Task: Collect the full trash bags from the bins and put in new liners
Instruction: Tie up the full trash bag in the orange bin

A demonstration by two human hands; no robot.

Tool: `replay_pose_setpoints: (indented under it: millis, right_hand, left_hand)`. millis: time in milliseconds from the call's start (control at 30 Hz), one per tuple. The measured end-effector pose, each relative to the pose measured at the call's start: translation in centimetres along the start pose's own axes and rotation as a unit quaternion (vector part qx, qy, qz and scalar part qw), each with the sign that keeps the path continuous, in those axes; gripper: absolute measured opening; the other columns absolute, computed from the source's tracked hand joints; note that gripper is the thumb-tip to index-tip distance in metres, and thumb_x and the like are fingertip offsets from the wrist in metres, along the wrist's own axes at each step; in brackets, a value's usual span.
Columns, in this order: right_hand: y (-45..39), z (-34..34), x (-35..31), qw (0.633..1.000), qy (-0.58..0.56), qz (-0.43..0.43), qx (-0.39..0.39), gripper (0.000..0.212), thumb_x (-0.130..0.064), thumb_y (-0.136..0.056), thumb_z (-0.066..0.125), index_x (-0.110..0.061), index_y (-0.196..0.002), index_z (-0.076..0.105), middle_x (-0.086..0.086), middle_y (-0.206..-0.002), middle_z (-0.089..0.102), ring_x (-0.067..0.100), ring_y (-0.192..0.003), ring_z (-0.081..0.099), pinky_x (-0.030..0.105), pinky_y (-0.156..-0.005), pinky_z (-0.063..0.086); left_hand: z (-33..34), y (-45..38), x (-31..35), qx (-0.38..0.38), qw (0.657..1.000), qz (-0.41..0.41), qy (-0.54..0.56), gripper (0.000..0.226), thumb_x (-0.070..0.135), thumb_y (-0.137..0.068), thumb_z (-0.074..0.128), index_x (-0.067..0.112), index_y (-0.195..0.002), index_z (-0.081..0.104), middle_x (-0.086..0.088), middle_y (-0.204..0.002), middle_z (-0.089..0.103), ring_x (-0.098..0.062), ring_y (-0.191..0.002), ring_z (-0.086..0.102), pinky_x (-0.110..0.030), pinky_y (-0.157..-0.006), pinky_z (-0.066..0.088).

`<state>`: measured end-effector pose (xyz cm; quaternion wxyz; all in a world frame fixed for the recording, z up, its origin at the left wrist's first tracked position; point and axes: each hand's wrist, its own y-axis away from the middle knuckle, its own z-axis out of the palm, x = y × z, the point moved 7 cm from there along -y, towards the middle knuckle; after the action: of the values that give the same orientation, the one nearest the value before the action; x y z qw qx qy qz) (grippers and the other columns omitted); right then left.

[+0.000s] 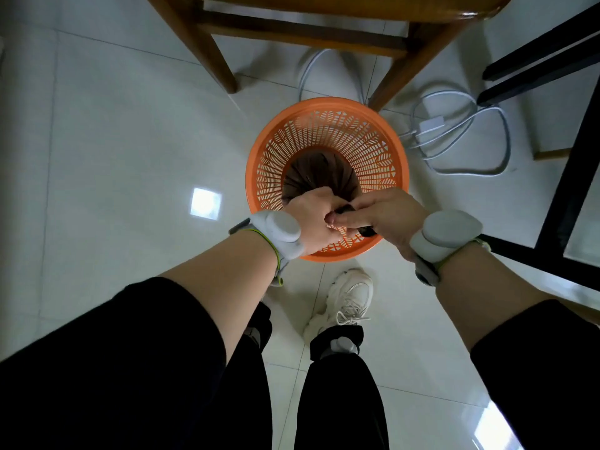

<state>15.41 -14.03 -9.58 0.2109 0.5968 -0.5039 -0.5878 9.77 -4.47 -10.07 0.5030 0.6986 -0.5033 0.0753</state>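
An orange lattice bin [383, 147] stands on the white tile floor in front of my feet. Inside it sits a dark brown trash bag [319, 173], its top gathered into folds. Over the bin's near rim my left hand [311, 219] grips the bunched neck of the bag. My right hand [381, 212] meets it from the right and pinches a dark end of the bag between thumb and fingers. The bag's lower part is hidden inside the bin.
A wooden chair [311, 30] stands just behind the bin. White cables and a power adapter [431, 125] lie on the floor to the right. A black metal frame [565, 196] rises at the right. My white shoe [349, 297] is below the bin.
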Motion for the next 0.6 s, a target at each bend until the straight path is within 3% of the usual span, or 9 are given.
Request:
replay_pose_setpoints:
  millis: [67,100,200,267,300,367,433,533,600]
  right_hand:
    - [0.1,-0.4,-0.5,0.998,-0.054,-0.023,0.021,0.009,-0.019,-0.073,0.077,-0.014,-0.078,0.073,0.008,-0.087,0.067,0.025,-0.085,0.061,0.039,-0.079,0.049]
    - [0.1,-0.6,-0.7,0.996,-0.069,-0.037,0.032,0.014,-0.009,-0.072,0.076,-0.016,-0.083,0.071,0.007,-0.093,0.064,0.025,-0.087,0.059,0.038,-0.078,0.049]
    - [-0.2,-1.0,-1.0,0.993,-0.085,-0.069,0.052,0.061,0.017,-0.064,0.062,-0.027,-0.107,0.061,-0.001,-0.114,0.058,0.019,-0.098,0.055,0.028,-0.073,0.048]
    - [-0.6,-0.5,-1.1,0.996,-0.049,-0.072,0.028,0.075,0.019,-0.066,0.058,-0.030,-0.123,0.054,-0.006,-0.119,0.058,0.014,-0.101,0.055,0.020,-0.069,0.048]
    - [-0.8,-0.3,-1.1,0.997,-0.016,-0.070,0.020,0.070,0.014,-0.070,0.060,-0.029,-0.124,0.055,-0.005,-0.110,0.061,0.014,-0.094,0.057,0.017,-0.066,0.047]
    - [-1.1,-0.2,-1.2,0.993,0.078,-0.076,0.036,0.038,-0.005,-0.074,0.070,-0.021,-0.108,0.064,-0.004,-0.083,0.062,0.018,-0.080,0.054,0.018,-0.061,0.044]
    - [-1.6,-0.7,-1.0,0.986,0.118,-0.083,0.084,0.022,-0.020,-0.075,0.074,-0.012,-0.095,0.067,0.002,-0.081,0.064,0.024,-0.084,0.058,0.032,-0.074,0.049]
    - [-1.8,-2.2,0.1,0.987,0.031,-0.049,0.150,0.019,-0.021,-0.078,0.074,-0.008,-0.091,0.071,0.009,-0.080,0.068,0.027,-0.078,0.061,0.045,-0.081,0.051]
    - [-2.0,-2.8,1.1,0.989,-0.034,-0.030,0.140,0.005,-0.016,-0.075,0.077,-0.018,-0.073,0.072,-0.007,-0.059,0.064,0.015,-0.063,0.054,0.036,-0.070,0.047]
  left_hand:
    - [0.4,-0.4,-0.4,0.024,0.999,-0.011,-0.022,0.023,0.030,-0.092,0.057,0.011,-0.102,0.064,-0.002,-0.092,0.054,-0.027,-0.093,0.058,-0.029,-0.074,0.039]
    - [0.3,-0.4,-0.7,0.046,0.999,-0.019,-0.008,0.024,0.030,-0.093,0.055,0.007,-0.099,0.063,-0.005,-0.091,0.058,-0.028,-0.092,0.059,-0.029,-0.072,0.038]
    - [0.1,-0.2,-1.1,0.100,0.993,-0.003,0.062,0.024,0.028,-0.093,0.057,0.007,-0.096,0.067,-0.003,-0.087,0.062,-0.022,-0.087,0.061,-0.020,-0.067,0.036]
    - [-0.1,0.1,-1.1,0.115,0.987,0.020,0.107,0.018,0.023,-0.092,0.059,0.009,-0.094,0.070,0.000,-0.085,0.060,-0.018,-0.085,0.060,-0.020,-0.069,0.040]
    - [-0.2,0.3,-1.0,0.125,0.985,0.028,0.116,0.017,0.021,-0.092,0.059,0.008,-0.094,0.071,-0.004,-0.086,0.062,-0.019,-0.086,0.061,-0.027,-0.072,0.045]
    - [-0.9,0.6,-1.1,0.168,0.978,0.041,0.114,0.017,0.016,-0.091,0.059,0.004,-0.092,0.071,-0.012,-0.087,0.064,-0.026,-0.087,0.061,-0.037,-0.074,0.048]
    - [-1.4,1.0,-1.5,0.216,0.968,0.037,0.119,0.017,0.014,-0.090,0.059,0.003,-0.094,0.072,-0.011,-0.082,0.065,-0.029,-0.085,0.061,-0.036,-0.075,0.048]
    - [-1.2,0.9,-3.0,0.215,0.952,-0.057,0.208,0.023,0.012,-0.093,0.055,0.013,-0.109,0.070,0.001,-0.077,0.069,-0.019,-0.083,0.066,-0.034,-0.083,0.053]
    - [-0.7,0.3,-3.8,0.189,0.953,-0.118,0.203,0.025,0.013,-0.094,0.051,0.019,-0.110,0.070,0.000,-0.087,0.074,-0.017,-0.091,0.068,-0.035,-0.088,0.053]
